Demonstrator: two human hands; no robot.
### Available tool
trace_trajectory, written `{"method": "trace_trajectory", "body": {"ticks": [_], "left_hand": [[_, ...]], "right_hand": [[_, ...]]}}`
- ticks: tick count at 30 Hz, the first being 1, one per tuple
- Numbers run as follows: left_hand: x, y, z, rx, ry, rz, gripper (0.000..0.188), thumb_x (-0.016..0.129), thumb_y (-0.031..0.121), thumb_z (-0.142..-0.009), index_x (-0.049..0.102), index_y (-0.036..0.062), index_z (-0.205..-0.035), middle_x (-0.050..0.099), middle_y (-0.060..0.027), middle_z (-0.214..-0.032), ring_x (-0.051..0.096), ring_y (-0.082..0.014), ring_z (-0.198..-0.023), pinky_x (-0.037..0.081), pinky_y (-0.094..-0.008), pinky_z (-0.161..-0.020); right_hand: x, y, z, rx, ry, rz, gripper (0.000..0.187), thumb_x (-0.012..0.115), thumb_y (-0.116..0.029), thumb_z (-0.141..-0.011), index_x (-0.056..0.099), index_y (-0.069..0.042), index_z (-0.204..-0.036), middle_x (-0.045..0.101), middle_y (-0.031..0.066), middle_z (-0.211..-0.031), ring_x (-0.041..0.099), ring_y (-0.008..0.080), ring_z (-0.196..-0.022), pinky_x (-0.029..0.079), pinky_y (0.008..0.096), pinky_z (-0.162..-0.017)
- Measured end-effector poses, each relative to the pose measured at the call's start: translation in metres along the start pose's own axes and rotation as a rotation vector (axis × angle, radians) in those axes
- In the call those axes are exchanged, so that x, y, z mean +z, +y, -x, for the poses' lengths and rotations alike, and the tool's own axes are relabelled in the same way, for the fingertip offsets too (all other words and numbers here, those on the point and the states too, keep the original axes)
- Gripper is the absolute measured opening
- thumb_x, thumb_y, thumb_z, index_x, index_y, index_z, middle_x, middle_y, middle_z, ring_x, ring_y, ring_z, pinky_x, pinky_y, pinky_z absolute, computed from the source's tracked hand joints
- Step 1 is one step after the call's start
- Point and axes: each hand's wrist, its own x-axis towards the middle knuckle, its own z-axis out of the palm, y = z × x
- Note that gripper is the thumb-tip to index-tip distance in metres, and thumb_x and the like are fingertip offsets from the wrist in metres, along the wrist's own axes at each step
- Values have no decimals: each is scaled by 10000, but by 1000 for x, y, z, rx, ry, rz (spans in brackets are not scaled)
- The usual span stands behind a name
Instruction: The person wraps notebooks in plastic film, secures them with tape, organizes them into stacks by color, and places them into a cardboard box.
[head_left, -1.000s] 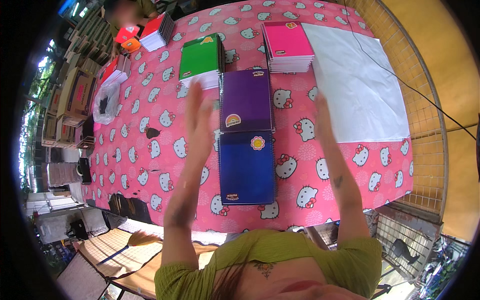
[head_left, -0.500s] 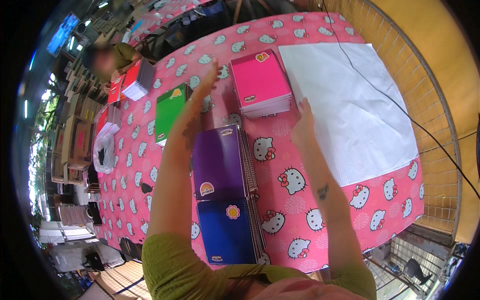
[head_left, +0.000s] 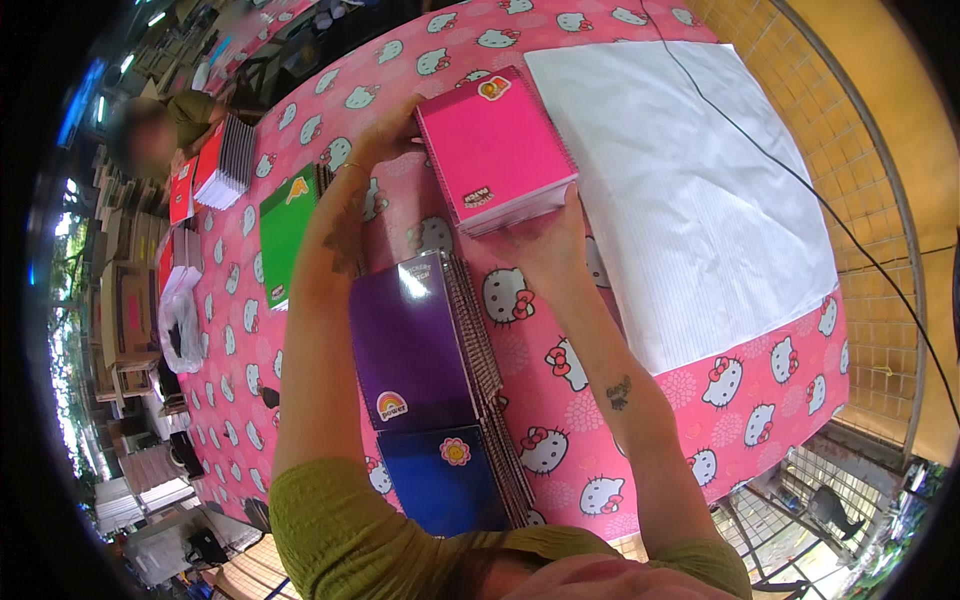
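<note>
The stack of pink notebooks (head_left: 497, 150) has a bright, glossy cover, with a yellow-orange sticker (head_left: 494, 89) near its far right corner and a small dark badge (head_left: 478, 196) near the close left one. The covers are closed, and white page edges show along the near side. Coil binding runs down the long sides. The pile lies flat, slightly turned, just left of the white sheet (head_left: 690, 220).
</note>
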Motion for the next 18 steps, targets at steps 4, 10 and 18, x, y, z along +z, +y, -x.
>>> {"method": "trace_trajectory", "body": {"ticks": [4,10,18], "left_hand": [[16,-6,-3,-361,-81,629,496,377,479,-998,539,112,-1288,576,-78,-1329,553,-247,-1171,456,-467,-969],[48,21,6,-397,-253,518,470,430,448,-986,544,104,-1285,564,-57,-1347,524,-209,-1199,441,-457,-986],[76,38,36,-401,-474,218,526,516,530,-911,618,92,-1185,619,-74,-1221,576,-216,-1117,457,-386,-994]], "right_hand": [[8,5,31,-33,48,60,986,445,-771,-848,114,-154,-1541,198,172,-1539,247,428,-1413,216,655,-1101],[-4,4,86,-43,219,27,864,450,-719,-885,163,-207,-1520,245,170,-1478,345,431,-1329,270,661,-1075],[-21,24,164,-45,298,9,848,443,-728,-892,126,-256,-1521,245,217,-1442,361,418,-1287,283,646,-1071]]}}
